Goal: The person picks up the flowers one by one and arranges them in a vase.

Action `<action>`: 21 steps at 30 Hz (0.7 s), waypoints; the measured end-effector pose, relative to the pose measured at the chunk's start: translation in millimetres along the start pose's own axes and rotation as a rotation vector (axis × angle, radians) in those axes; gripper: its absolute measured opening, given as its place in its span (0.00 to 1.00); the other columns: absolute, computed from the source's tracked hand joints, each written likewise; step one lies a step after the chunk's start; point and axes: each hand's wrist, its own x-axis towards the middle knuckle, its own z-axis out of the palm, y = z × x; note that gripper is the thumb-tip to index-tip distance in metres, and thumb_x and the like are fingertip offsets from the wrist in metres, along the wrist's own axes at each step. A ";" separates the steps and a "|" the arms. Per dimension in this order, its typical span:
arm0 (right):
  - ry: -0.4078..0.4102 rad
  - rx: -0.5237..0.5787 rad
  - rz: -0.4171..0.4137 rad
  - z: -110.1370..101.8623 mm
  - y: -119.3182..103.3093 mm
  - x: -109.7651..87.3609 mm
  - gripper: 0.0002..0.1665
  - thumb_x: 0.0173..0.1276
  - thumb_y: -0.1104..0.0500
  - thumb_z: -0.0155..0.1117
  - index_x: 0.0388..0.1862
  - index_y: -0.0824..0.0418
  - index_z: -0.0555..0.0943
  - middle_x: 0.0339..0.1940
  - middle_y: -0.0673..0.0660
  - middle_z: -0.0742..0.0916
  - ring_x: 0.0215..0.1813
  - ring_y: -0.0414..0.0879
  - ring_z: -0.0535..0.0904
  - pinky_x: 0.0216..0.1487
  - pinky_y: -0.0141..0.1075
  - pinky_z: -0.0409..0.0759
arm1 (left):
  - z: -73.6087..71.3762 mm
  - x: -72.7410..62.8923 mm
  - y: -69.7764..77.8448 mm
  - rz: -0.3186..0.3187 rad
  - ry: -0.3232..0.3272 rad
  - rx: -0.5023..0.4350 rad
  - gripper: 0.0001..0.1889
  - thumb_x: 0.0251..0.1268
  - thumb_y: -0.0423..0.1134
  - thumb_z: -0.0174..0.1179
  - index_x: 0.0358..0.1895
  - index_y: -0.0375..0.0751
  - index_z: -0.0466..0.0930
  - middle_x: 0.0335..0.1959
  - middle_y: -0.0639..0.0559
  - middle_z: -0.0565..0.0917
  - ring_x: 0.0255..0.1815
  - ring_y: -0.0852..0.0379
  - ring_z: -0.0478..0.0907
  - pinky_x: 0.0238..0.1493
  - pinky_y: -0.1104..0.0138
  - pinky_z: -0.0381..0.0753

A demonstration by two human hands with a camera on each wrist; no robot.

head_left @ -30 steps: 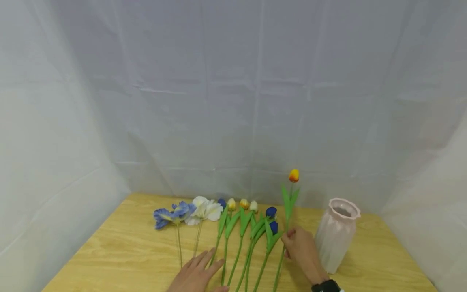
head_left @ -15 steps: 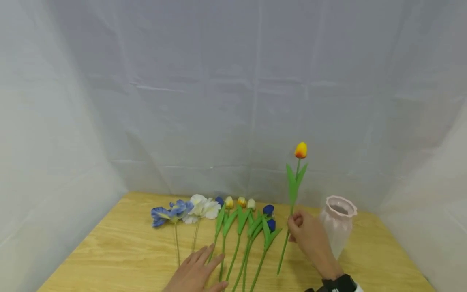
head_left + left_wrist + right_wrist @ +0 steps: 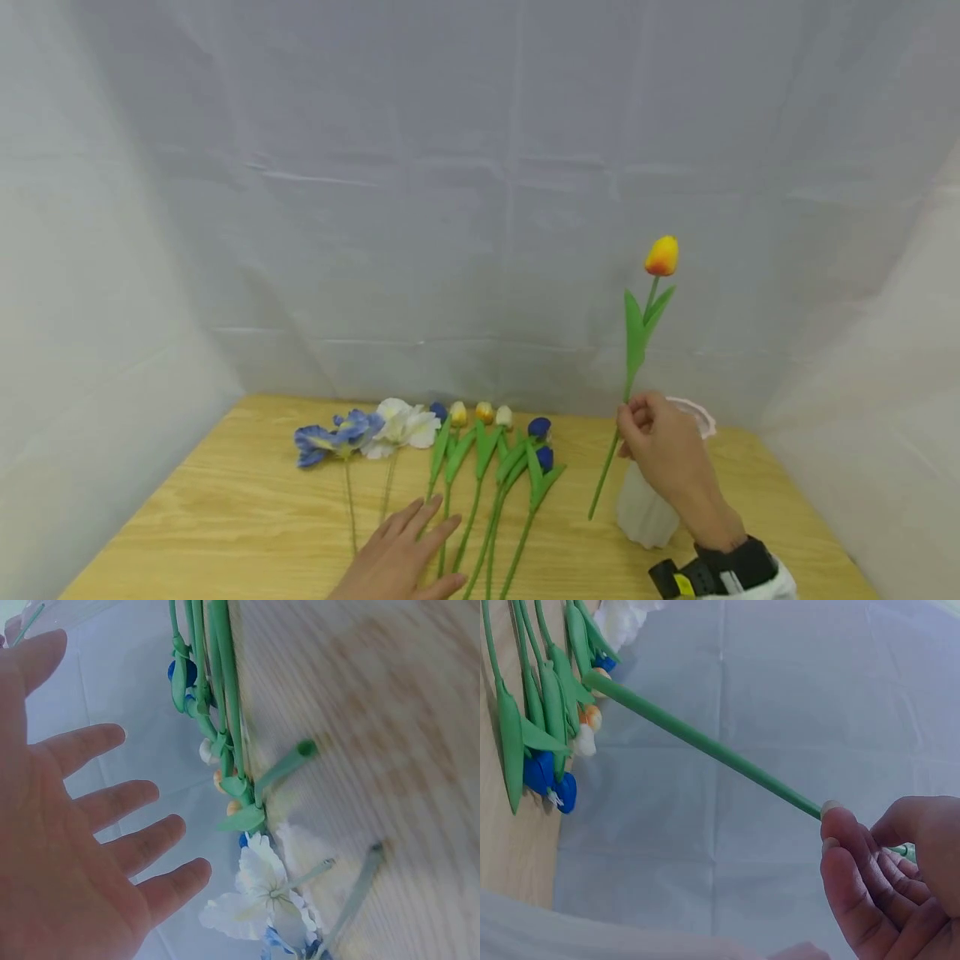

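My right hand (image 3: pixel 667 450) pinches the green stem of a yellow-orange tulip (image 3: pixel 662 257), held nearly upright with its bloom high above the table. In the right wrist view the stem (image 3: pixel 712 748) runs out past my curled fingers to its cut end. Behind the hand stands a pale pink vase (image 3: pixel 648 508) with a wavy rim, partly hidden by the hand and wrist. My left hand (image 3: pixel 401 550) is spread over the lower stems of the flowers at the front; in the left wrist view its fingers (image 3: pixel 142 847) are straight and hold nothing.
On the wooden table (image 3: pixel 202 517) lie several tulips with blue, white and yellow-white heads, such as a blue tulip (image 3: pixel 539 428). To their left are a white flower (image 3: pixel 401 427) and a blue-violet flower (image 3: pixel 337 435). Pale sheeting (image 3: pixel 450 208) hangs behind and at both sides.
My right hand has raised the yellow-orange tulip off the table and carried it right, in front of the vase. My left hand stays about where it was.
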 end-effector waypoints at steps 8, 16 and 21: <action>0.065 0.007 -0.009 -25.8 6.7 4.4 0.12 0.74 0.56 0.52 0.39 0.65 0.75 0.23 0.53 0.82 0.23 0.44 0.81 0.20 0.31 0.76 | 1.2 3.3 2.5 0.010 -0.015 -0.008 0.34 0.67 0.67 0.47 0.67 0.48 0.71 0.67 0.38 0.66 0.65 0.36 0.64 0.53 0.38 0.70; 0.205 -0.034 -0.080 -55.9 12.7 11.1 0.14 0.75 0.56 0.51 0.41 0.68 0.74 0.22 0.55 0.83 0.21 0.41 0.79 0.21 0.26 0.76 | 1.0 4.7 3.3 0.017 -0.026 0.005 0.34 0.66 0.67 0.47 0.67 0.48 0.71 0.67 0.38 0.66 0.65 0.36 0.64 0.52 0.39 0.71; 0.305 -0.042 -0.099 -72.0 13.4 11.6 0.14 0.75 0.57 0.51 0.41 0.69 0.74 0.22 0.57 0.83 0.21 0.34 0.77 0.22 0.21 0.75 | 0.9 5.2 3.7 0.027 -0.015 0.008 0.34 0.67 0.66 0.47 0.67 0.47 0.70 0.68 0.37 0.66 0.65 0.36 0.64 0.52 0.39 0.71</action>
